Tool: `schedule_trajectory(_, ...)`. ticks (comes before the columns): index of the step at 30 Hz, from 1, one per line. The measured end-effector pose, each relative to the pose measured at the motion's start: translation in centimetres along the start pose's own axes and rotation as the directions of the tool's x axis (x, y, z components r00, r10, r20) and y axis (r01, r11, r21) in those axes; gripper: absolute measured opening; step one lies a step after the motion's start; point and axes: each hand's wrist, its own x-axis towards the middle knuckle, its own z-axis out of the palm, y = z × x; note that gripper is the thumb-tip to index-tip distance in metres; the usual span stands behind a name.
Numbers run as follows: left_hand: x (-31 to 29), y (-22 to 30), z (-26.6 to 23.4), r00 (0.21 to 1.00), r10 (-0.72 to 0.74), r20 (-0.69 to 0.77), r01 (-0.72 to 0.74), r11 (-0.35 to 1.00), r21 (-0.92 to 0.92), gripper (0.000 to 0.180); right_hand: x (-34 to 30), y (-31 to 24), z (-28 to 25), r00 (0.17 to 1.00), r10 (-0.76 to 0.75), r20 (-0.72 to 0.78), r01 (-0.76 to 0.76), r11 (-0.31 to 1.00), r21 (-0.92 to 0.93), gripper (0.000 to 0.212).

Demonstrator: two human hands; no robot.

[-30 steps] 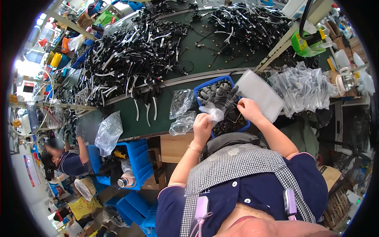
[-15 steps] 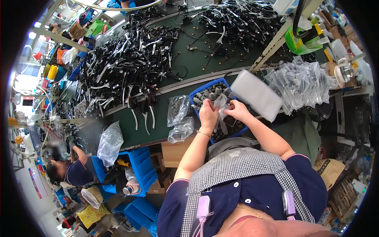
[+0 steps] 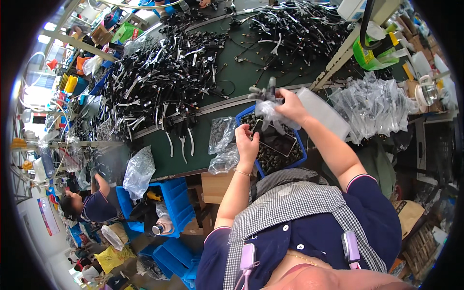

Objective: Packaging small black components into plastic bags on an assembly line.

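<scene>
My right hand (image 3: 291,107) is closed on a grey glove (image 3: 263,92), with crumpled clear plastic (image 3: 270,114) bunched below its fingers. It holds them up over the far side of a blue bin (image 3: 303,155). Small dark parts (image 3: 271,162) fill the bin, and a dark flat phone-like slab (image 3: 280,141) lies on top of them. By the bin's left edge, my left hand (image 3: 248,144) has its thumb and fingers loosely curved and apart, with nothing seen in them.
A white plastic stack (image 3: 325,113) and clear bags (image 3: 369,108) lie right of the bin. Small bagged parts (image 3: 222,135) sit to its left. Piles of black and silver levers (image 3: 159,82) cover the green bench. A person (image 3: 94,205) works at far left, beside blue crates (image 3: 176,208).
My right hand has lifted the glove and plastic up and away from the bin. My left hand has let go and drawn back toward me, uncovering the dark slab.
</scene>
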Motion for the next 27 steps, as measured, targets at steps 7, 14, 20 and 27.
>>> schedule_trajectory(7,-2.0,0.6,-1.7,0.998,0.055,-0.001,-0.055,0.996,0.064,0.025,-0.5,3.5,2.2,0.82,-0.49,0.297,0.562,0.587,-0.583,0.015)
schedule_trajectory(14,-9.5,1.6,-4.9,0.899,-0.133,0.418,0.193,0.976,-0.104,0.011,-2.0,6.7,-0.8,0.822,-0.089,0.563,0.289,0.916,-0.279,0.051)
schedule_trajectory(20,-14.0,3.3,-9.5,0.742,-0.216,0.635,0.236,0.97,0.054,0.015,-3.9,3.8,-3.7,0.912,-0.177,0.37,0.26,0.947,-0.187,0.047)
schedule_trajectory(27,-12.4,3.6,-8.9,0.55,-0.23,0.803,0.286,0.955,0.077,0.025,-11.8,-3.5,-6.6,0.876,-0.054,0.48,0.003,0.994,0.106,0.028)
